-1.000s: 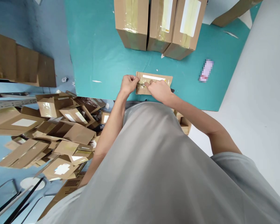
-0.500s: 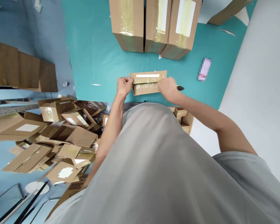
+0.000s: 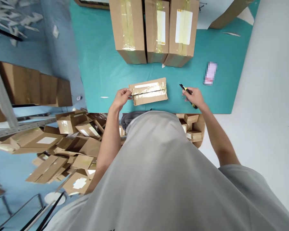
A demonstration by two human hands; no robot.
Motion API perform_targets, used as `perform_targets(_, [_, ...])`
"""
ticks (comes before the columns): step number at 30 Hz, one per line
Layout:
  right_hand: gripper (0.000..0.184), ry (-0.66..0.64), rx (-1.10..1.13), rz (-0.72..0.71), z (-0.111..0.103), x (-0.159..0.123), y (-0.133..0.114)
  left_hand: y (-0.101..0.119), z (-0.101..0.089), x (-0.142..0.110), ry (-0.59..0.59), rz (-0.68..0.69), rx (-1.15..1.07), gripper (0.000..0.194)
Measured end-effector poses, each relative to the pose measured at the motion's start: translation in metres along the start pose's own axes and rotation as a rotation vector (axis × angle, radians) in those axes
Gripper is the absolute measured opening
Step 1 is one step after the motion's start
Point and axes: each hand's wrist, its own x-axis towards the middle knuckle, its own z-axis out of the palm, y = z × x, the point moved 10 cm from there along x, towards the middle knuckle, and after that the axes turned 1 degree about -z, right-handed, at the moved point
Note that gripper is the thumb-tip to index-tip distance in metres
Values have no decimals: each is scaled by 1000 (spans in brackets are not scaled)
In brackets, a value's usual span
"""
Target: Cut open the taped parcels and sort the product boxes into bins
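A small taped cardboard box lies on the teal table, a dark slit running lengthwise between its two top flaps. A white label strip sits on the far flap. My left hand pinches the box at its left end, fingers closed on the corner. Off to the right of the box, my right hand is closed around a black and yellow utility knife. The knife's tip points up and left, apart from the box.
Three tall taped boxes stand at the table's far side. A blurred-out pink item lies at the right. Many opened cartons are heaped on the floor at left; more small boxes sit below the table's near edge. A white wall bounds the right.
My right hand has moved right, off the box, with the utility knife now in plain view. The slit between the flaps shows along the full length. My left hand still holds the left end.
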Motion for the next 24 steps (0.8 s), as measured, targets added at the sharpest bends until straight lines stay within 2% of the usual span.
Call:
perform_targets(2, [35,-17,303,137,40,7,13,-2,-7,-2,-27,-16,7,42])
perform_targets(5, [41,-68,544,266,98,8,3,-4,-20,-7,3,-15,34,49])
perform_targets(7, [45,-108,630,273,121,5,-15,-6,-33,-11,69,-9,58,51])
perform_targets(9, [45,-128,696,237,129,1,-32,-8,-44,-15,151,-8,91,51])
perform_targets(11, [43,-109,730,186,123,-2,-43,-9,-48,-19,207,-5,127,50])
perform_targets(13, [40,-47,716,131,105,-6,-47,-8,-37,-19,205,3,149,48])
perform_targets(16, [40,99,613,54,64,-15,-46,-4,2,-16,109,28,242,42])
perform_targets(18, [41,185,496,22,39,-20,-46,1,36,-13,11,54,425,35])
perform_targets(20, [40,232,343,-4,23,-23,-50,6,62,-13,-67,89,615,29])
perform_targets(21, [39,245,260,-22,19,-24,-54,11,69,-13,-78,115,667,25])
perform_targets(22, [37,252,179,-43,17,-25,-59,18,72,-13,-62,147,680,18])
perform_targets(24, [37,256,39,-74,18,-25,-66,34,65,-15,13,206,610,4])
